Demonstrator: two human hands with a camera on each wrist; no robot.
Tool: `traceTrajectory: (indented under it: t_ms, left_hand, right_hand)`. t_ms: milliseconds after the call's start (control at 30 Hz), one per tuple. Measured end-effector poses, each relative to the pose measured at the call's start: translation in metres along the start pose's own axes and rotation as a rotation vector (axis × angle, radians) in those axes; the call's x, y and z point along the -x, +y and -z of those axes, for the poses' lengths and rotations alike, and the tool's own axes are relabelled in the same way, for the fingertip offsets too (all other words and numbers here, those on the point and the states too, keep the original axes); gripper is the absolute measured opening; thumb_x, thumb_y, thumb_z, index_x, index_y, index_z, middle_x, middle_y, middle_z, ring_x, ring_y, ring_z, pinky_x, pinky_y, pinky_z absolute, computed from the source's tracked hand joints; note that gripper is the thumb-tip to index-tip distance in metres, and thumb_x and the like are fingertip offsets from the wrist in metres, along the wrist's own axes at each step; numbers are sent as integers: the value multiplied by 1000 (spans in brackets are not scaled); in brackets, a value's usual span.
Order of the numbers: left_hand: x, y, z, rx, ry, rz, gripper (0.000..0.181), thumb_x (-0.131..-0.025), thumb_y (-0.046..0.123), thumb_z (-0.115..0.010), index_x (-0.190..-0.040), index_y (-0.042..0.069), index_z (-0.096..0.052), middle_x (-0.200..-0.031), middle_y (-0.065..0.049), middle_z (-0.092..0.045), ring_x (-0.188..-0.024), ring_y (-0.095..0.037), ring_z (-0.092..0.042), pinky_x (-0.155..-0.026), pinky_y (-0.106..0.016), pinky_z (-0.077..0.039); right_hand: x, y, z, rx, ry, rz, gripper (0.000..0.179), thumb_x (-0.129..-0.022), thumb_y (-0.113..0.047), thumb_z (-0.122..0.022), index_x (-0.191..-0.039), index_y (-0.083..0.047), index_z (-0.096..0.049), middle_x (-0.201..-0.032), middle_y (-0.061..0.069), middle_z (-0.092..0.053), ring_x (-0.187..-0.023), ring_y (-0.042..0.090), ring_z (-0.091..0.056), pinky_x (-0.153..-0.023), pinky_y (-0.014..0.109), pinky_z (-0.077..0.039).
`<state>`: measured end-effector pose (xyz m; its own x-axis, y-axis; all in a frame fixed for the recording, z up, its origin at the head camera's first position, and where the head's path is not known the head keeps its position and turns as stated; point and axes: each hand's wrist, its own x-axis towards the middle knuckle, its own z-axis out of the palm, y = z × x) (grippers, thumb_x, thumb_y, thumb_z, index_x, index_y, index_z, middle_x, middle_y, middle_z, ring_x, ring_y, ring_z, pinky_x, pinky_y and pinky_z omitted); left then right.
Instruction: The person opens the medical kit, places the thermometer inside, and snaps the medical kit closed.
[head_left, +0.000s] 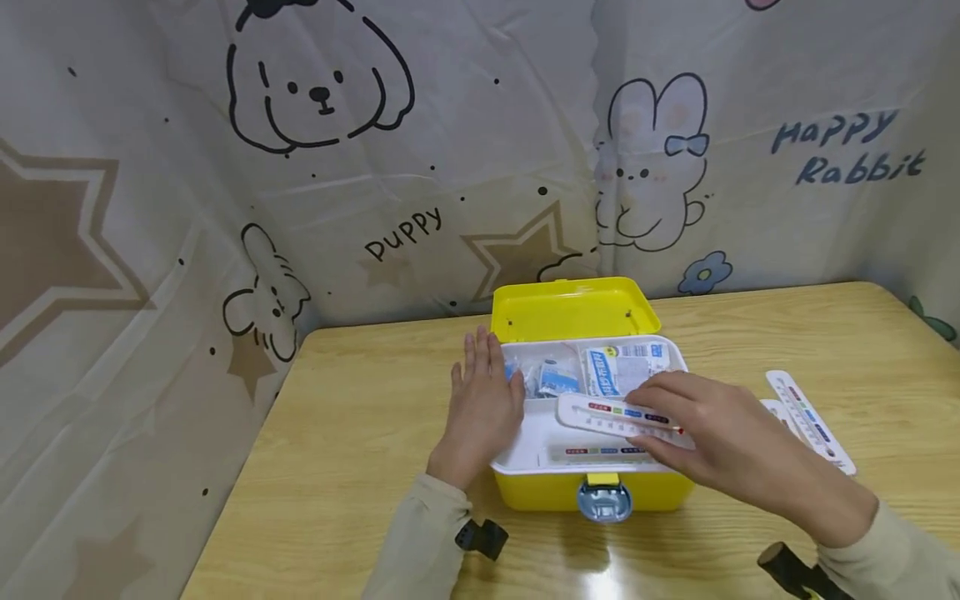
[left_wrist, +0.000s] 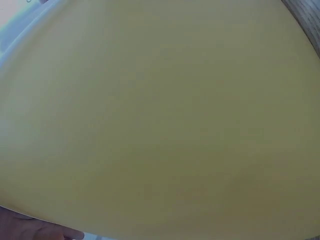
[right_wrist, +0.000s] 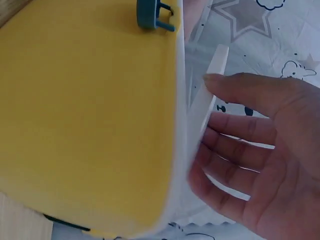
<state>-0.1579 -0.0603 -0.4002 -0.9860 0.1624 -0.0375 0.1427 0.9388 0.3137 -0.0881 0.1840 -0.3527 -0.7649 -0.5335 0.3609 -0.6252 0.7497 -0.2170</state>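
A yellow box with a white inner tray stands on the table, its lid tipped back. My right hand pinches a flat white thermometer between thumb and fingers above the tray's front part; in the right wrist view the thermometer appears edge-on beside the box's rim. Another thermometer lies in the front compartment, partly covered. My left hand rests with straight fingers along the box's left rim. The yellow box wall fills most of the left wrist view.
Blue-and-white packets and a larger gauze packet lie in the back compartment. On the wooden table, right of the box, lie more thermometers. A blue-grey latch hangs at the front. A printed curtain stands behind.
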Motion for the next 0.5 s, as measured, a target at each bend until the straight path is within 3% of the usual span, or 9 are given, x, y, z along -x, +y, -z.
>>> traceTrajectory:
  t_ms: [33, 200, 500]
  left_hand:
    - [-1, 0, 0, 0, 1, -2, 68, -104, 39, -35, -154, 2, -10, -162, -11, 2, -148, -26, 6, -118, -49, -9]
    - [-2, 2, -1, 2, -7, -5, 67, -104, 38, -35, -154, 1, -10, -162, -13, 2, -148, -27, 6, -118, -50, -10]
    - [-1, 0, 1, 15, 11, -29, 65, -104, 35, -35, -153, -2, -13, -161, -15, -3, -148, -29, 2, -117, -52, -13]
  right_hand:
    - [-3, 0, -1, -27, -46, -5, 33, -79, -26, -80, -108, -14, -71, -107, -1, -68, -93, 18, -66, -75, 39, -58]
    - [-13, 5, -8, -145, -223, -51, 31, -84, -31, -75, -110, -15, -71, -108, -4, -66, -93, 14, -63, -77, 38, -57]
    - [-16, 15, -18, -358, -319, -22, 23, -88, -30, -71, -104, -15, -69, -96, -12, -63, -81, 2, -54, -69, 24, -52]
